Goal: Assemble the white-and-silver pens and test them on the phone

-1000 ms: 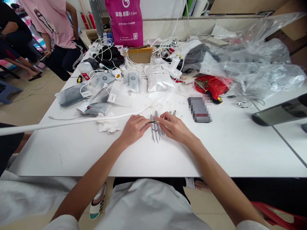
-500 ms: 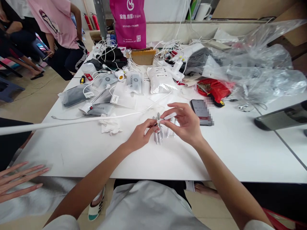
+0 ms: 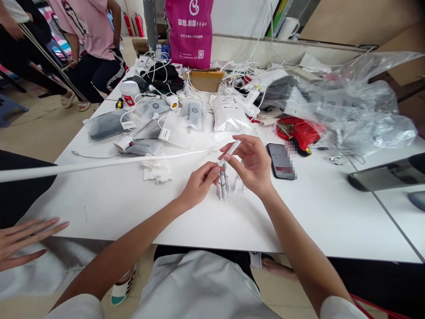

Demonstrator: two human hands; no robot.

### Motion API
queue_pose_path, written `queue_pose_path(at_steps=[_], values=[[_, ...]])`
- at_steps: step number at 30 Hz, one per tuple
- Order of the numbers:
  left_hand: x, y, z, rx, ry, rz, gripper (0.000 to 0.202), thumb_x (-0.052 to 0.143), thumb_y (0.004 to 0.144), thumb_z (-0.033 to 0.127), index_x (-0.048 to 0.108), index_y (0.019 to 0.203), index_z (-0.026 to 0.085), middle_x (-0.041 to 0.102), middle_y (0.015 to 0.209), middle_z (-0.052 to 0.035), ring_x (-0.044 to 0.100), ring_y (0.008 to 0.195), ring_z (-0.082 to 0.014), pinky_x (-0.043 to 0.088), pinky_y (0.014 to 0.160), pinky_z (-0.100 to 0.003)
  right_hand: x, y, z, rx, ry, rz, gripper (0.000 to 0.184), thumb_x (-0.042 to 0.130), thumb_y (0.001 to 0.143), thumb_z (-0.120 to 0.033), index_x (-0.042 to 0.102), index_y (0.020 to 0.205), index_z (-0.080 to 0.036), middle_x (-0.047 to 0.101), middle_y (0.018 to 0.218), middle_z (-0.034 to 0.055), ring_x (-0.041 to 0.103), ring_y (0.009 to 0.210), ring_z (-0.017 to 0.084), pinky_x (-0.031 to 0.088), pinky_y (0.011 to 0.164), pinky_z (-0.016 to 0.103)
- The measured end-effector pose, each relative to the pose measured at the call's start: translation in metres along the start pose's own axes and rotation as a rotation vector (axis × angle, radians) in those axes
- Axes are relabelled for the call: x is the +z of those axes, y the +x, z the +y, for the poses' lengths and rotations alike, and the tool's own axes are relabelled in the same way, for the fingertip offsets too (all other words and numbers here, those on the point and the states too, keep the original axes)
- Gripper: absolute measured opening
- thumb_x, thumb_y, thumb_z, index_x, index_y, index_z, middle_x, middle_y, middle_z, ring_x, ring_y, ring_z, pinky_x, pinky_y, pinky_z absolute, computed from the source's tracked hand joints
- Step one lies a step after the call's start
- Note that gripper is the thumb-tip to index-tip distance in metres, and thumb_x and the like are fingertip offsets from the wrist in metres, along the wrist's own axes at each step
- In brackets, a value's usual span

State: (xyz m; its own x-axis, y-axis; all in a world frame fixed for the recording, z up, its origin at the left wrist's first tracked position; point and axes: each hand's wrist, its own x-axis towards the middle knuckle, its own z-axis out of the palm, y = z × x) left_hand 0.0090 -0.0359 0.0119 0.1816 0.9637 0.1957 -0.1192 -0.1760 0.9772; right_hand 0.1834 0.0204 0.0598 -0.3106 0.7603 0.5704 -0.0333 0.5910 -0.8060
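My right hand [image 3: 253, 165] is raised a little above the white table [image 3: 318, 212] and pinches a white pen [image 3: 229, 150] between thumb and fingers. My left hand [image 3: 199, 185] is closed, its fingertips pinched at the pen's lower end; what they grip is too small to make out. Under both hands lies a row of several white pens [image 3: 226, 188], partly hidden by my fingers. A phone [image 3: 280, 161] lies face up just right of my right hand.
A long white cable [image 3: 99, 165] runs across the table's left half beside a crumpled tissue [image 3: 157, 170]. Packets, cables, a magenta bag [image 3: 191, 31] and clear plastic bags [image 3: 352, 106] crowd the back. Another person's hand [image 3: 23, 239] is at the lower left. People sit at far left.
My right hand lifted one white pen off the row and raised it. My left hand followed up to the pen's end. Another person's hand came into view at lower left.
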Motion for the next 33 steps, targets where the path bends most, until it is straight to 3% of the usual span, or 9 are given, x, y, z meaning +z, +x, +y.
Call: queue_pose_path(at_steps=[4,11,20,33], values=[[0.001,0.0,0.0,-0.018,-0.021,0.009,0.04,0.06,0.108,0.057,0.07,0.111,0.018,0.055,0.074,0.0005,0.053,0.072,-0.0146,0.042,0.071,-0.03,0.0,-0.003,0.002,0.006,-0.045,0.06,0.046,0.078,0.099,-0.046,0.055,0.136,-0.031,0.074,0.109,0.0055,0.08,0.097,0.025,0.069,0.092,0.047],[0.001,-0.002,-0.003,-0.069,-0.046,-0.054,0.045,0.058,0.107,0.06,0.065,0.127,0.021,0.058,0.076,-0.0003,0.05,0.069,-0.0148,0.038,0.063,-0.029,-0.003,-0.009,0.004,0.015,-0.047,0.035,0.049,0.074,0.101,-0.047,0.056,0.144,-0.031,0.074,0.115,0.0069,0.08,0.097,0.024,0.072,0.086,0.046],[0.001,-0.001,0.0,-0.09,-0.078,-0.071,0.043,0.061,0.106,0.061,0.064,0.125,0.022,0.057,0.076,0.0006,0.048,0.067,-0.0129,0.035,0.059,-0.026,-0.005,-0.011,0.006,0.011,0.001,0.028,0.051,0.077,0.1,-0.044,0.058,0.147,-0.033,0.073,0.119,0.0071,0.08,0.097,0.025,0.073,0.089,0.05],[-0.002,0.002,-0.004,-0.087,-0.103,0.005,0.039,0.068,0.103,0.059,0.07,0.111,0.021,0.055,0.069,0.002,0.05,0.063,-0.0119,0.035,0.056,-0.025,-0.004,-0.013,0.004,-0.001,0.012,-0.012,0.052,0.073,0.103,-0.043,0.056,0.151,-0.036,0.072,0.124,0.0073,0.079,0.108,0.029,0.073,0.092,0.055]])
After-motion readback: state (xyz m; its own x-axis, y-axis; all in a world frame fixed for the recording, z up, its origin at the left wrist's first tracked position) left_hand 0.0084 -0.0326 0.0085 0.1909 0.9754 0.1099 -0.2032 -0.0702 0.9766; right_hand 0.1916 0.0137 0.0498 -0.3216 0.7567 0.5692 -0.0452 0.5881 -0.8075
